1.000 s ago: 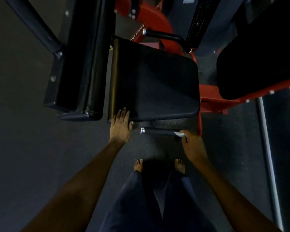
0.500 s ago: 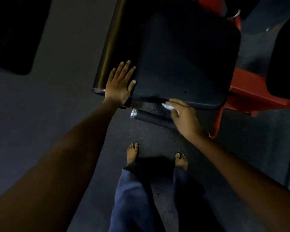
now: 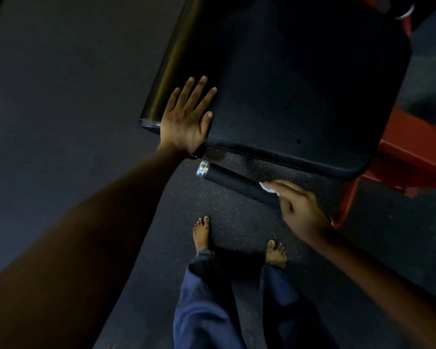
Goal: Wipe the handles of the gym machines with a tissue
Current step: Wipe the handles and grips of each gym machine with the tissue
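Right hand (image 3: 303, 210) slid tissue (image 3: 268, 187) along handle (image 3: 237, 182), speckled rubber floor (image 3: 224, 205)

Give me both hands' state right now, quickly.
Left hand: open, flat on the black padded seat.
Right hand: holding the white tissue against the black foam-covered handle.
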A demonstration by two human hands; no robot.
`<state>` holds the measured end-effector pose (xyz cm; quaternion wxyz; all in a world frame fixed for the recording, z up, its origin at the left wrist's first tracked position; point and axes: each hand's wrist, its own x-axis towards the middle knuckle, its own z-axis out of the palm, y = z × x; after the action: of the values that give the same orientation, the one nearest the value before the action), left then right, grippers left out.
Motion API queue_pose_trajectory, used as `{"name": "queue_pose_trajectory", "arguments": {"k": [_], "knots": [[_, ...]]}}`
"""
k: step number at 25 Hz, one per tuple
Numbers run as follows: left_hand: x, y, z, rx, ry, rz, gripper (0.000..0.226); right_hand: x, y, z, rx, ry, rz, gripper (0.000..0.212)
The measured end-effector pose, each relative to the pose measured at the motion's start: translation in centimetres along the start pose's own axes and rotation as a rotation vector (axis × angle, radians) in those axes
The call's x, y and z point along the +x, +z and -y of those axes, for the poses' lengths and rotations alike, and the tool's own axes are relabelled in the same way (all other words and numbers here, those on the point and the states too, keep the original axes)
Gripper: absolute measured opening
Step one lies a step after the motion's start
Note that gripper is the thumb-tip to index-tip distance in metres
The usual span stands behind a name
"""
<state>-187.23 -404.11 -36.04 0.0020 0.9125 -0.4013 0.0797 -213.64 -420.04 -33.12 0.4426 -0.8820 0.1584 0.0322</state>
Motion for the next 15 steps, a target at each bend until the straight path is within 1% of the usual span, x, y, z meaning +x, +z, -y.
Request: {"name": "queue_pose_trajectory", "arguments": {"k": [2, 3, 5, 6, 7, 8, 10, 12, 14, 15], "knots": [[0.2, -0.1, -0.2, 0.010, -0.009, 0.000, 0.049, 4.6, 1.9, 2.4, 0.045, 0.062, 0.119, 0.041], [0.2, -0.2, -0.1, 0.008, -0.009, 0.007, 0.049, 7.0, 3.3, 4.3, 0.114, 0.071, 0.169, 0.039], [0.0, -0.3, 0.0, -0.002, -0.012, 0.031, 0.050, 9.6, 4.9, 7.2, 0.258, 0.032, 0.198, 0.037], [0.0, -0.3, 0.0, -0.002, -0.017, 0.036, 0.050, 9.2, 4.7, 7.1, 0.265, 0.019, 0.188, 0.036], [0.0, -0.3, 0.0, 0.000, -0.025, 0.035, 0.050, 8.2, 4.3, 5.7, 0.233, 0.032, 0.173, 0.036], [-0.1, -0.3, 0.0, 0.005, -0.031, 0.033, 0.050, 6.5, 3.5, 3.4, 0.176, 0.087, 0.172, 0.034], [-0.1, -0.1, -0.1, 0.002, -0.037, 0.023, 0.049, 2.8, 0.8, 0.0, 0.108, 0.239, 0.198, 0.031], [-0.1, -0.1, -0.2, -0.006, -0.037, 0.006, 0.049, 3.2, 0.5, -1.2, 0.078, 0.316, 0.195, 0.030], [-0.1, 0.0, -0.2, -0.008, -0.037, -0.004, 0.049, 6.7, 2.8, 1.4, 0.043, 0.226, 0.204, 0.031], [-0.2, 0.0, -0.2, -0.009, -0.036, -0.004, 0.049, 8.0, 4.1, 3.7, 0.079, 0.171, 0.191, 0.033]]}}
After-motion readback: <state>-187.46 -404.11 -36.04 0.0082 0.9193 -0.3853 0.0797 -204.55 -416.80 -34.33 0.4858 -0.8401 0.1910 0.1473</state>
